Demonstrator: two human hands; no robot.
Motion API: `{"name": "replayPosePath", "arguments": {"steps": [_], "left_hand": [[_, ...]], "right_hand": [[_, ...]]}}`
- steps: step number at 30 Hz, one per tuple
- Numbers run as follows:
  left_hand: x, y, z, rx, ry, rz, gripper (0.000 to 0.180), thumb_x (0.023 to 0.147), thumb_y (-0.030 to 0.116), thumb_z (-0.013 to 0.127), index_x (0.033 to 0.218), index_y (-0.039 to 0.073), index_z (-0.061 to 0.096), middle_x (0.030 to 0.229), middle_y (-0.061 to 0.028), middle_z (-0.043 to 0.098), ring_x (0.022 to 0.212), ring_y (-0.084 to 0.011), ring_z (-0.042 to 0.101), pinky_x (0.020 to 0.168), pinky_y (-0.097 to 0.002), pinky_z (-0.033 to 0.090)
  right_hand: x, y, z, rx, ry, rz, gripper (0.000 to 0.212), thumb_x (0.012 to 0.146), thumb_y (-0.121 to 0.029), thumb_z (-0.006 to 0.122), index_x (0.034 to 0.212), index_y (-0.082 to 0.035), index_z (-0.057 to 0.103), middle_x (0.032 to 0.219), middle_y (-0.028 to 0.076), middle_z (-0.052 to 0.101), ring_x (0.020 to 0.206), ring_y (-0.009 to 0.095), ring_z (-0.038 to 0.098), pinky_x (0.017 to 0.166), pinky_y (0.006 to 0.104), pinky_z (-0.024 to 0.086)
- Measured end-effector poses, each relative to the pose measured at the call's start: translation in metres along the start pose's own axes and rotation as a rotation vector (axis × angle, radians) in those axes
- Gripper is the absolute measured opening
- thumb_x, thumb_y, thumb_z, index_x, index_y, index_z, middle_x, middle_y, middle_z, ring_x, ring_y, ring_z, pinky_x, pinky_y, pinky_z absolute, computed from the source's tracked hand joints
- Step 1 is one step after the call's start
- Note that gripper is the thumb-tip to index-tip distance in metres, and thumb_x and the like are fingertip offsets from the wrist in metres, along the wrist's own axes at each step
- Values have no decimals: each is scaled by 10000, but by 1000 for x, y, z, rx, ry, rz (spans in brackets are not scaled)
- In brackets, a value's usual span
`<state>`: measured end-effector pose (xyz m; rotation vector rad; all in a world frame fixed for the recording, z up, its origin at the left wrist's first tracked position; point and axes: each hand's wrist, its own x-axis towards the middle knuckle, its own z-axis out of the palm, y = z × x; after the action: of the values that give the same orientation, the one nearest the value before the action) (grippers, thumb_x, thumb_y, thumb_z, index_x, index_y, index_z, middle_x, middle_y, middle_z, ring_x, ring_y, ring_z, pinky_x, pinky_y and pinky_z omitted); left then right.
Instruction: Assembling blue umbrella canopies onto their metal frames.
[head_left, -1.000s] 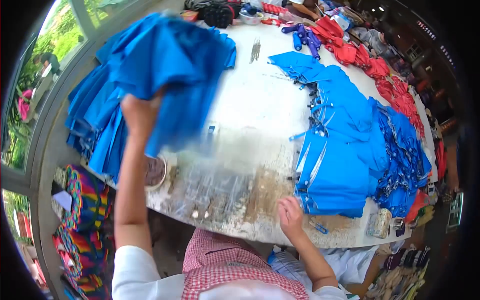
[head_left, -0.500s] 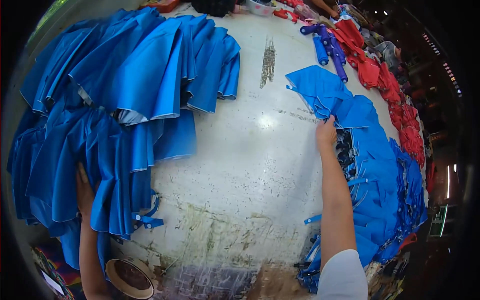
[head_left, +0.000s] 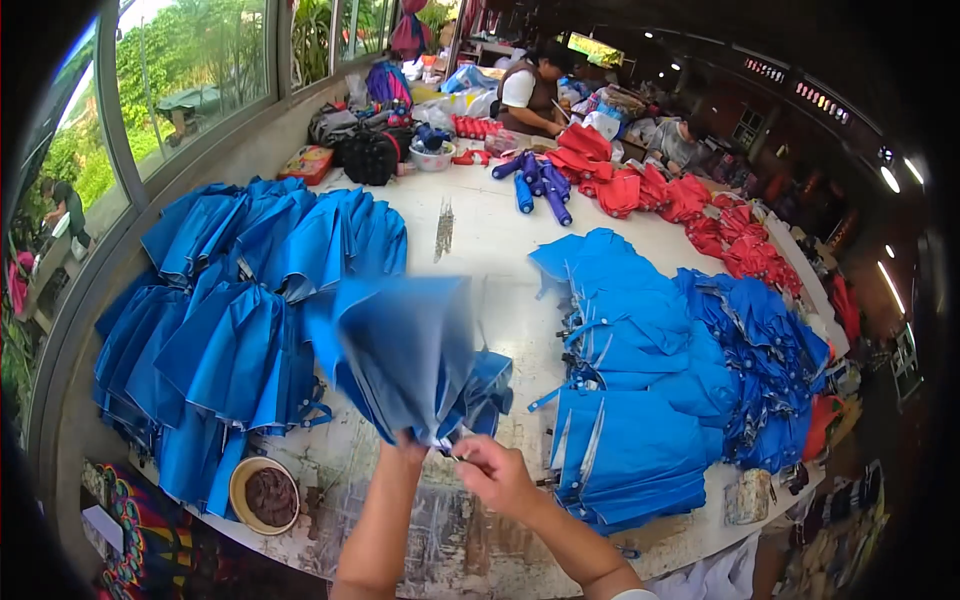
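Observation:
A blue folding umbrella (head_left: 400, 340), its loose canopy smeared by motion, is held over the near middle of the table. My left hand (head_left: 404, 450) is closed around its lower end, with the fingers partly behind the cloth. My right hand (head_left: 495, 475) pinches a small dark part at the same end, beside the left hand. Loosely gathered blue umbrellas (head_left: 225, 340) are heaped to the left. On the right lies a row of flatter blue umbrellas (head_left: 640, 440), some with narrow straps sticking out.
A round bowl (head_left: 240, 490) of brownish stuff stands near left. Darker blue bundles (head_left: 750, 360), red bundles (head_left: 640, 190) and rolled purple umbrellas (head_left: 540, 180) lie further off. A tin (head_left: 748, 498) stands near right. A co-worker (head_left: 530, 95) works at the far end, beyond the windows' wall.
My left hand has come from the left heap and my right from the right row. Both are now together at the near middle on one umbrella. The view has tilted up.

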<state>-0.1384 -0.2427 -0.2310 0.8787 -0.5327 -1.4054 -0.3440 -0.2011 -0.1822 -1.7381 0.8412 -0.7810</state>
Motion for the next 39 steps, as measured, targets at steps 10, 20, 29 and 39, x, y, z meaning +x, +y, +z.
{"name": "replayPosePath", "arguments": {"steps": [10, 20, 29, 39], "left_hand": [[-217, -20, 138, 484, 86, 327, 402, 928, 308, 443, 1224, 39, 413, 1142, -117, 513, 965, -192, 545, 724, -344, 473], [-297, -28, 157, -340, -166, 344, 340, 934, 307, 430, 1140, 37, 451, 807, -26, 539, 503, -64, 418, 444, -195, 306], [-307, 13, 91, -569, -169, 331, 228, 932, 272, 431, 937, 47, 467, 736, -51, 485, 500, -76, 399, 404, -184, 319], [-262, 173, 115, -221, -65, 626, 250, 899, 220, 481, 831, -14, 537, 679, -95, 583, 579, -169, 574, 459, -259, 458]], "right_hand": [[-229, -14, 23, -144, 296, -85, 388, 813, -109, 576, 1175, -25, 466, 578, 17, 508, 479, 78, 466, 445, 247, 366], [-329, -76, 68, 291, 288, 48, 332, 893, -143, 490, 1213, -56, 491, 541, -16, 422, 432, 60, 377, 407, 225, 318], [-335, -115, 99, 882, 4, 279, 325, 911, -151, 460, 1228, -76, 477, 519, -57, 302, 380, 46, 262, 364, 206, 230], [-333, -164, 108, 1088, -118, 160, 322, 922, -160, 423, 1211, -26, 471, 503, -58, 262, 367, 41, 205, 355, 192, 206]]}}
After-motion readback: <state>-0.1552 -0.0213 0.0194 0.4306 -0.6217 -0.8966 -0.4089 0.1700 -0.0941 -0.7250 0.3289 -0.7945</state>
